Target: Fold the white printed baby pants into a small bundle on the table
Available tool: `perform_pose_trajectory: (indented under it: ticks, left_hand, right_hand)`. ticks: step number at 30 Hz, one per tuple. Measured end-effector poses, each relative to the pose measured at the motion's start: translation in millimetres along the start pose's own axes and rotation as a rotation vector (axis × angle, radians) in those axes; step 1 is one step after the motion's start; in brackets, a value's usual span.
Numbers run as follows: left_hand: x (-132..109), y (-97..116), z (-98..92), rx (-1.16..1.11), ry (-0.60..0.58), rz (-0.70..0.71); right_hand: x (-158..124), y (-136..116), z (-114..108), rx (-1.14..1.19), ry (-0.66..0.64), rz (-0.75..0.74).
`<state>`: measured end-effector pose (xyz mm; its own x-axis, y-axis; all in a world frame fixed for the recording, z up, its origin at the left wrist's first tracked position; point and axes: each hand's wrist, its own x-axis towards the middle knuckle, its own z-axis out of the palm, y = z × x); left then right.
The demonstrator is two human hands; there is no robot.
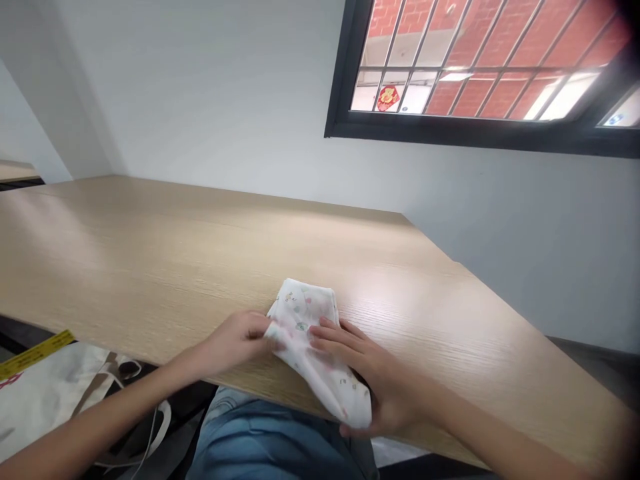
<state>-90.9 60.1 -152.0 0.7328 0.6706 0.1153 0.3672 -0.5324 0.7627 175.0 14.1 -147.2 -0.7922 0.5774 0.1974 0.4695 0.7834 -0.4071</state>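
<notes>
From my remote feed, the folded white cloth with small pastel prints [305, 317] sits between both hands on the pale wood-grain tabletop [165, 267], its lower end reaching past the table edge. The left hand [235, 340] is closed, pinching the cloth's left side. The right hand [373, 373] grips the right side and lower end, fingers spread across the fabric.

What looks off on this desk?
Nothing much: the white printed cloth sits bunched at the near edge of the wooden desk, between left hand and right hand. No spill or damage visible.
</notes>
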Motion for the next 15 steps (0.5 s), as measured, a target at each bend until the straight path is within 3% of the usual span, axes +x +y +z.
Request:
perform_pose_trajectory:
  ticks: [2,4,7,12,15]
  left_hand:
    - [15,0,-5.4,-0.189,0.076,-0.095]
    - [27,-2,-6.5,-0.329,0.182,-0.152]
    - [38,-7,-2.4,-0.358,0.324,-0.231]
    - [49,-17,1.3,-0.178,0.442,-0.277]
    - [53,-18,2.6,-0.037,0.544,-0.263]
  right_hand:
    - [6,3,-2,0.132,0.084,0.103]
    - [14,9,-3,0.316,0.190,0.306]
    - [27,20,0,0.523,0.370,0.540]
    - [40,34,11,0.513,0.640,0.604]
    - [40,34,15,0.285,0.722,0.526]
